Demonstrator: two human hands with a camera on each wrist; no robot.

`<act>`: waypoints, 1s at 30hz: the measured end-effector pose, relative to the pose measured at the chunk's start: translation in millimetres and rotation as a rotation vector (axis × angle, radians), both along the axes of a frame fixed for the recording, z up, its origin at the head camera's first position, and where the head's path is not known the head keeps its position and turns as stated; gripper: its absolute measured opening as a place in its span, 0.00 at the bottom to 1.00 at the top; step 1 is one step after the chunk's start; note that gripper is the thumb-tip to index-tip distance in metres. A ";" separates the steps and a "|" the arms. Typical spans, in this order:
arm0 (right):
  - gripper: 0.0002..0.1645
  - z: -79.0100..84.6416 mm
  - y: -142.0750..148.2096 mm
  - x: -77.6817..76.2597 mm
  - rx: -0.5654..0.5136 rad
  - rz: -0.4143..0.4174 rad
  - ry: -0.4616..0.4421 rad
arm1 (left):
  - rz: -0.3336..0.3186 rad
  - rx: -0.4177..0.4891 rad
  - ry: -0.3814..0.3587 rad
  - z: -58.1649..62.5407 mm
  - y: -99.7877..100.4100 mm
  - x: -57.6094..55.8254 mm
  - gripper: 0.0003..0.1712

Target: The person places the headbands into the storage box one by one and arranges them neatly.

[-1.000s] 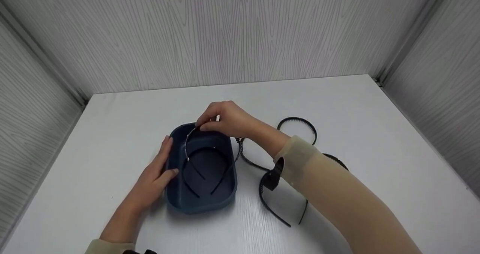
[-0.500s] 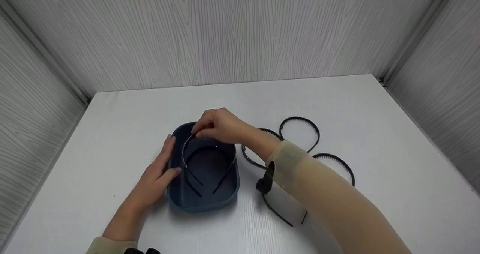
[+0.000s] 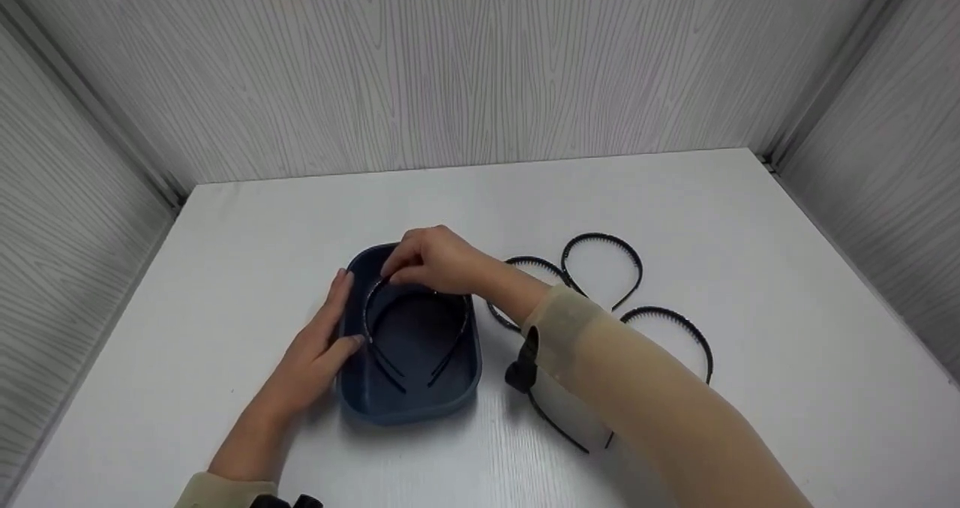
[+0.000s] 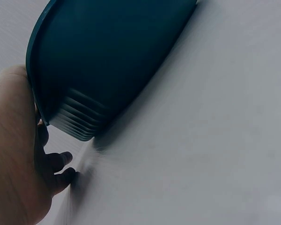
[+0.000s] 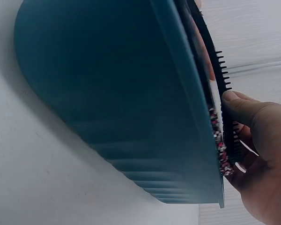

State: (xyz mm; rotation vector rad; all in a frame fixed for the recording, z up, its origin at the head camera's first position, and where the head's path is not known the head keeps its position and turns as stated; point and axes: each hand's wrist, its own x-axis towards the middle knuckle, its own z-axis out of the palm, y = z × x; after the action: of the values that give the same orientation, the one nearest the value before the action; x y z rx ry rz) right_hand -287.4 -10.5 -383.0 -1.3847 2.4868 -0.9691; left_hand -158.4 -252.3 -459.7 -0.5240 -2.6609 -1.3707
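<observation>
My left hand (image 3: 311,362) holds the left side of a dark blue plastic bin (image 3: 409,418), thumb at the rim and fingers along the outside. In the left wrist view, the bin's ribbed corner shows beside that hand. My right hand (image 3: 439,257) pinches a black headband (image 3: 366,313) by its top, with the band's legs down inside the bin. In the right wrist view, the comb-like teeth of the headband (image 5: 222,70) show under my thumb. A string of red and white beads (image 5: 221,154) lies right by my fingers at the rim. Another dark headband (image 3: 394,379) lies in the bin.
Several black toothed headbands lie on the white table (image 3: 262,230) to the right: one headband (image 3: 636,257) at the back, another headband (image 3: 701,335) farther right, and one headband (image 3: 536,259) partly behind my right forearm. Grey wood-grain panels (image 3: 472,65) enclose the back and sides.
My right hand has lowered the headband deeper into the bin, moving slightly nearer to me. The left hand keeps its hold on the bin.
</observation>
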 end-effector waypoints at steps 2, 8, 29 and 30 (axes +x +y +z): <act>0.12 -0.2 -2.2 0.3 0.002 -0.002 -0.003 | 0.004 0.000 -0.002 0.3 0.1 0.1 0.47; 0.12 -3.5 -7.2 0.6 0.025 0.012 0.004 | 0.004 -0.002 0.004 0.3 1.0 0.5 0.47; 0.13 -12.6 -13.1 3.3 0.167 -0.027 0.050 | 0.013 0.003 -0.009 2.1 2.5 2.2 0.47; 0.13 -12.4 -13.6 3.5 0.170 -0.026 0.050 | 0.014 0.002 -0.008 2.1 2.4 2.2 0.47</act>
State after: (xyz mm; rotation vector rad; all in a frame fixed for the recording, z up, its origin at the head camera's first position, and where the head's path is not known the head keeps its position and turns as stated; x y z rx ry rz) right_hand -283.9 -24.1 -395.3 -1.3424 2.5614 -0.7160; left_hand -156.2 -249.9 -457.6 -0.5005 -2.6636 -1.3750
